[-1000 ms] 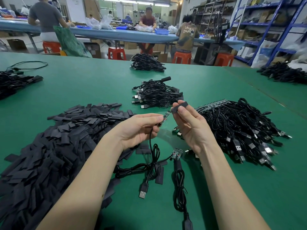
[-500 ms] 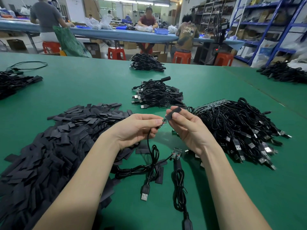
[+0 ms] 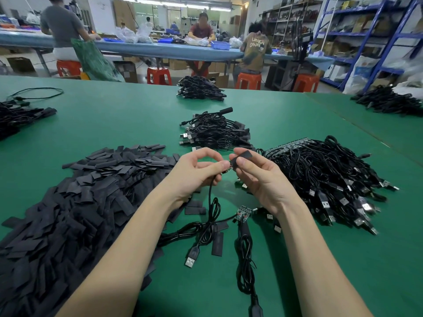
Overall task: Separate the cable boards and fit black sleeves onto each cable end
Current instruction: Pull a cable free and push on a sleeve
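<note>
My left hand (image 3: pixel 196 172) pinches the board end of a black USB cable (image 3: pixel 210 202), which hangs down to its plug (image 3: pixel 191 259) on the green table (image 3: pixel 114 124). My right hand (image 3: pixel 261 177) pinches a flat black sleeve (image 3: pixel 242 156) whose open end meets the small circuit board (image 3: pixel 227 170); most of that board is hidden by fingers and sleeve. Below the hands lie two joined small boards (image 3: pixel 243 213) with their cables. A big heap of loose black sleeves (image 3: pixel 75 202) lies to the left.
A large tangle of cables on board strips (image 3: pixel 325 179) lies right of my hands. A pile of sleeved cables (image 3: pixel 215 133) sits just beyond them, with further bundles (image 3: pixel 200 89) behind. Several people work at a blue table (image 3: pixel 160 48) in the back.
My right hand has brought the sleeve down from above the board to the board's tip. My left hand has kept its pinch on the cable end.
</note>
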Demonstrator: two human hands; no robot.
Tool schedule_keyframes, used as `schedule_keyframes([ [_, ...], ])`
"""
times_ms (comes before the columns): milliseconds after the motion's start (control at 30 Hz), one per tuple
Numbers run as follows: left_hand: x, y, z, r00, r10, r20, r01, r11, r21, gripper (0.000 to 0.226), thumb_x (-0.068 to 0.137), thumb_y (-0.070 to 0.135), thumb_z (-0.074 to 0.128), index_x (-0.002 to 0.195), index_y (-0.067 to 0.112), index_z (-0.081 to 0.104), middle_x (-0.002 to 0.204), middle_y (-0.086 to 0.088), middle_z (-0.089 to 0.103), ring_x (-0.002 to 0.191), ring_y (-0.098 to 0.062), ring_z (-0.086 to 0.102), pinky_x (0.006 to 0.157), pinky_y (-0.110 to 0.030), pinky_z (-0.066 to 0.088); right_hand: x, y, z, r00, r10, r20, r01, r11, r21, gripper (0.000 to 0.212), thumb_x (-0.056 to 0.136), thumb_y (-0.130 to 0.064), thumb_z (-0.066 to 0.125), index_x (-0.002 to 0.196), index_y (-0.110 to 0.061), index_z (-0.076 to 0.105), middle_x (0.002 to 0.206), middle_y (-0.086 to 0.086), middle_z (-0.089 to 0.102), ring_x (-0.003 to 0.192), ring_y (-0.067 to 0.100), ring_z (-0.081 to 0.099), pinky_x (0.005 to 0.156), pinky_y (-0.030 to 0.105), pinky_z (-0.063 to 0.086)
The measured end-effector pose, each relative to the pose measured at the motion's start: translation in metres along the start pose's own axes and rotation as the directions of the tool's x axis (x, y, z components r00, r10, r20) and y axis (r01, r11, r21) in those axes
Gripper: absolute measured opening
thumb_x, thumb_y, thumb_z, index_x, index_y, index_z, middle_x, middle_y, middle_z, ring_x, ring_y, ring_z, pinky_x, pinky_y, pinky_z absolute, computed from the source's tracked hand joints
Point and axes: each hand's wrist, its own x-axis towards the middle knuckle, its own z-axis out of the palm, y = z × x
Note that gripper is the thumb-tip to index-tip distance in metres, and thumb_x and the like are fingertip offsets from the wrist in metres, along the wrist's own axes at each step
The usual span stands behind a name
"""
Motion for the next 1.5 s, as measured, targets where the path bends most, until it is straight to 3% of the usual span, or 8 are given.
schedule_keyframes([
  [100, 0.001, -0.001, 0.001, 0.998, 0.067, -0.015, -0.067, 0.998, 0.003, 0.010, 0.084, 0.018, 0.080, 0.080, 0.023, 0.073, 0.070, -0.007, 0.070, 0.058, -0.011, 0.062, 0.059, -0.017, 0.051, 0.001, 0.001, 0.001, 1.000, -0.015, -0.026, 0.016, 0.999, 0.029, 0.018, 0.073, -0.009, 0.076, 0.089, -0.015, 0.081, 0.097, 0.008, 0.077, 0.088, 0.012, 0.074, 0.076, 0.016, 0.056],
  [233, 0.001, -0.003, 0.001, 0.966, 0.258, -0.002, -0.253, 0.950, 0.180, 0.010, 0.079, 0.013, 0.085, 0.084, 0.019, 0.079, 0.080, -0.005, 0.078, 0.070, -0.016, 0.073, 0.072, -0.022, 0.056, 0.004, 0.002, 0.000, 0.990, -0.011, -0.143, 0.025, 0.994, 0.103, 0.014, 0.069, -0.011, 0.080, 0.083, -0.010, 0.082, 0.092, 0.009, 0.077, 0.079, 0.010, 0.072, 0.070, 0.014, 0.056],
  [700, 0.002, -0.006, 0.002, 0.937, 0.348, 0.008, -0.325, 0.866, 0.380, 0.014, 0.080, 0.008, 0.084, 0.084, 0.021, 0.081, 0.079, 0.004, 0.078, 0.073, -0.009, 0.074, 0.072, -0.018, 0.056, 0.006, 0.008, -0.004, 0.986, 0.061, -0.153, -0.050, 0.996, 0.070, 0.014, 0.078, -0.016, 0.080, 0.088, -0.007, 0.080, 0.095, 0.008, 0.076, 0.075, 0.009, 0.070, 0.072, 0.014, 0.058],
  [800, 0.002, -0.007, 0.003, 0.934, 0.356, -0.008, -0.332, 0.878, 0.344, 0.015, 0.081, 0.008, 0.084, 0.088, 0.021, 0.080, 0.081, 0.004, 0.078, 0.074, -0.011, 0.074, 0.074, -0.020, 0.058, 0.006, 0.009, -0.005, 0.988, 0.060, -0.140, -0.050, 0.996, 0.075, 0.014, 0.085, -0.014, 0.077, 0.095, -0.004, 0.077, 0.097, 0.009, 0.076, 0.077, 0.009, 0.070, 0.075, 0.015, 0.058],
  [1133, 0.002, -0.007, -0.001, 0.939, 0.343, 0.018, -0.326, 0.876, 0.355, 0.009, 0.080, 0.009, 0.085, 0.086, 0.015, 0.081, 0.082, 0.005, 0.079, 0.077, -0.011, 0.076, 0.073, -0.016, 0.055, 0.005, 0.012, 0.000, 0.993, 0.056, -0.107, -0.051, 0.997, 0.051, 0.015, 0.080, -0.016, 0.077, 0.089, -0.004, 0.078, 0.091, 0.008, 0.076, 0.078, 0.010, 0.071, 0.072, 0.014, 0.057],
  [1500, 0.001, -0.005, 0.000, 0.950, 0.313, 0.018, -0.311, 0.933, 0.184, 0.013, 0.077, 0.007, 0.086, 0.084, 0.012, 0.076, 0.079, -0.009, 0.078, 0.073, -0.020, 0.076, 0.070, -0.020, 0.057, 0.002, 0.013, 0.006, 0.997, 0.036, -0.070, -0.035, 0.999, 0.016, 0.020, 0.082, -0.018, 0.075, 0.097, -0.005, 0.074, 0.088, 0.006, 0.075, 0.070, 0.007, 0.069, 0.065, 0.014, 0.055],
])
